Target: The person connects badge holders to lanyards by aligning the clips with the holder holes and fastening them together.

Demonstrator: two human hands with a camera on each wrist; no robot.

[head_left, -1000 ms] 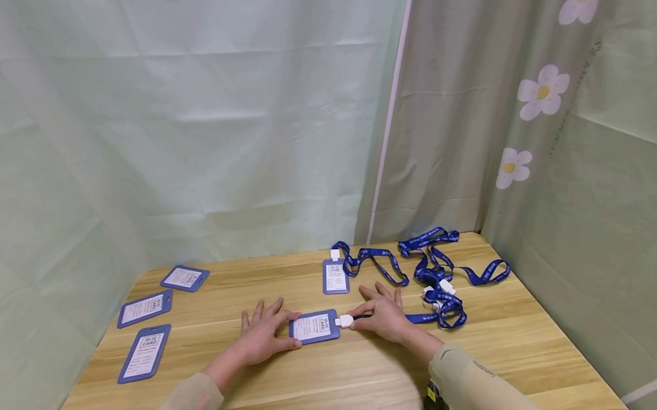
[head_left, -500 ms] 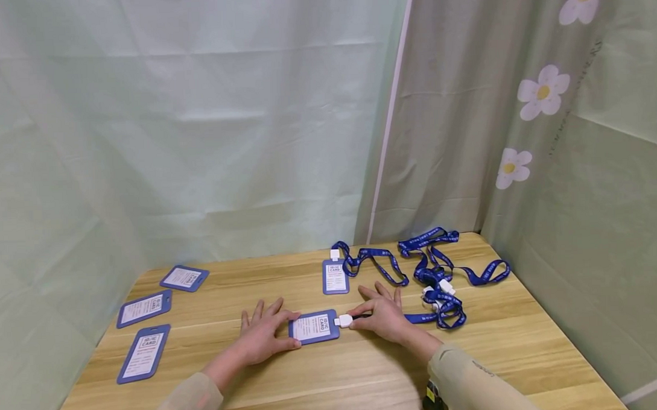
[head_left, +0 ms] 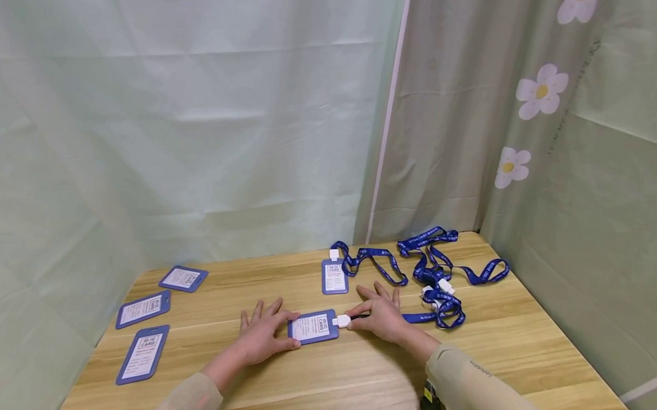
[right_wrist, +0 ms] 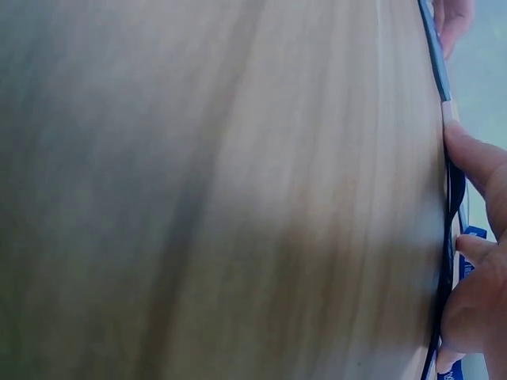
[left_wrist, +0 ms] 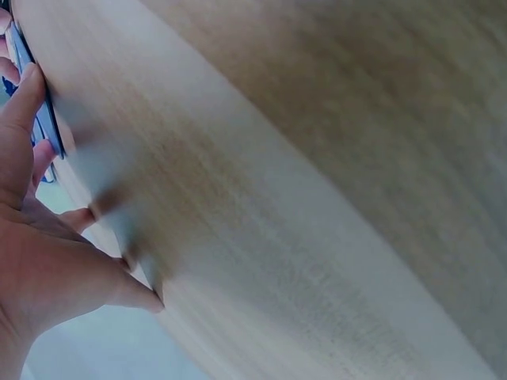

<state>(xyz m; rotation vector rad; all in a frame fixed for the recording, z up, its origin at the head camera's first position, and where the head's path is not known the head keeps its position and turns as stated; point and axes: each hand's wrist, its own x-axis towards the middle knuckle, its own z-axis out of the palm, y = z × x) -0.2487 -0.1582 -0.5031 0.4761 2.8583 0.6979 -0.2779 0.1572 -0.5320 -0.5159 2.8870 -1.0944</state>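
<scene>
In the head view a blue-framed ID badge holder [head_left: 313, 327] lies flat on the table, its slotted end to the right. My left hand [head_left: 263, 335] grips its left end between thumb and index finger, the other fingers spread on the wood. The thumb and index finger of my right hand [head_left: 384, 317] pinch a lanyard's white clip [head_left: 341, 321], which meets the holder's slotted end. I cannot tell whether the clip is fastened in the slot. That clip's blue lanyard [head_left: 419, 317] runs under the right hand toward the right. Both wrist views show the hands only at the edge.
Several badge holders lie at the left, one of them an upright badge holder [head_left: 142, 354]. Behind the hands is a badge holder [head_left: 334, 277] joined to a lanyard [head_left: 381, 255]. Tangled blue lanyards [head_left: 431, 262] lie at the right. Curtains [head_left: 239, 123] border the wooden table [head_left: 313, 392].
Almost nothing differs. The head view has shifted very slightly, and both hands keep their hold on the badge holder and clip.
</scene>
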